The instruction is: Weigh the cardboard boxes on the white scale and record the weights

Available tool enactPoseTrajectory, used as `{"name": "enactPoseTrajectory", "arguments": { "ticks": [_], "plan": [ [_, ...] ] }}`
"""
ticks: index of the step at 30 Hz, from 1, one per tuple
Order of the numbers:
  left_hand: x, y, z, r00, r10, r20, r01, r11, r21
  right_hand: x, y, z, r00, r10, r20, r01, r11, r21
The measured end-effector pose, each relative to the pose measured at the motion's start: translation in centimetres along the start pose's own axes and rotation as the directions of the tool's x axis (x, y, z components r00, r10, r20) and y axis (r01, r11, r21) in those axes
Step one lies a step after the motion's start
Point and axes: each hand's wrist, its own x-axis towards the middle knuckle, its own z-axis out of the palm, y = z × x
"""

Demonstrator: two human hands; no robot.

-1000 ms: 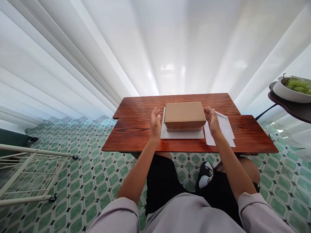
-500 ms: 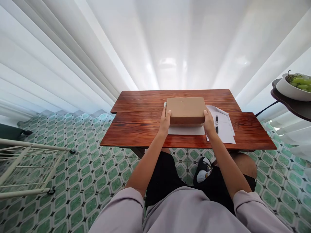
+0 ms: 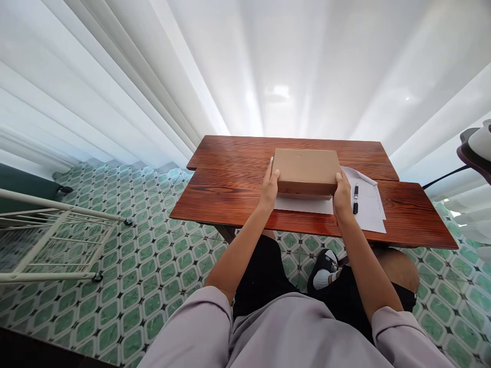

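Observation:
A brown cardboard box (image 3: 306,168) is held level between my two hands over the wooden table. My left hand (image 3: 269,185) grips its left end, thumb on the near face. At the right end, my right hand (image 3: 342,194) grips it the same way; the fingers of both hands are partly hidden behind the box. White paper (image 3: 303,204) shows on the tabletop below the box. To the right of my right hand, a black pen (image 3: 356,199) lies on handwritten sheets of paper (image 3: 370,212).
The wooden table (image 3: 215,197) stands before white curtains (image 3: 299,66). A cream metal rack on casters (image 3: 57,237) is on the tiled floor at left. A dark stand (image 3: 473,153) bearing a white bowl (image 3: 482,142) is cut off at the right edge.
The camera view has turned slightly, so the table and box sit further right in the picture. Both hands keep their hold on the box.

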Motion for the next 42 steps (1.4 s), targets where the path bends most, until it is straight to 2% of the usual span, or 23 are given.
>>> {"name": "enactPoseTrajectory", "arguments": {
  "ticks": [4, 9, 19, 23, 27, 33, 42],
  "plan": [
    [0.0, 1.0, -1.7, 0.999, 0.007, -0.045, -0.007, 1.0, -0.006, 0.2, -0.5, 1.6, 0.999, -0.023, 0.047, 0.022, 1.0, 0.007],
    [0.4, 1.9, -4.9, 0.991, 0.03, -0.128, -0.032, 0.999, -0.009, 0.1, -1.9, 4.8, 0.992, -0.01, 0.125, 0.002, 0.998, 0.065],
    [-0.1, 3.4, -13.7, 0.945, 0.123, -0.302, -0.133, 0.991, -0.015, -1.0, -4.8, 13.7, 0.957, 0.051, 0.286, -0.091, 0.987, 0.13],
    [-0.3, 2.9, -17.4, 0.915, 0.154, -0.373, -0.167, 0.986, -0.001, -1.4, -4.4, 17.3, 0.927, 0.045, 0.372, -0.099, 0.987, 0.127],
    [-0.7, 1.9, -20.1, 0.886, 0.176, -0.429, -0.191, 0.982, 0.009, -2.0, -3.1, 20.1, 0.905, 0.069, 0.42, -0.134, 0.983, 0.128],
    [-1.4, 0.7, -21.5, 0.879, 0.123, -0.46, -0.15, 0.988, -0.022, -2.9, -1.9, 22.0, 0.886, 0.109, 0.451, -0.175, 0.979, 0.108],
    [-1.5, -1.5, -21.7, 0.871, 0.105, -0.48, -0.126, 0.992, -0.011, -3.8, -0.7, 22.0, 0.899, 0.102, 0.426, -0.144, 0.987, 0.067]
  ]
}}
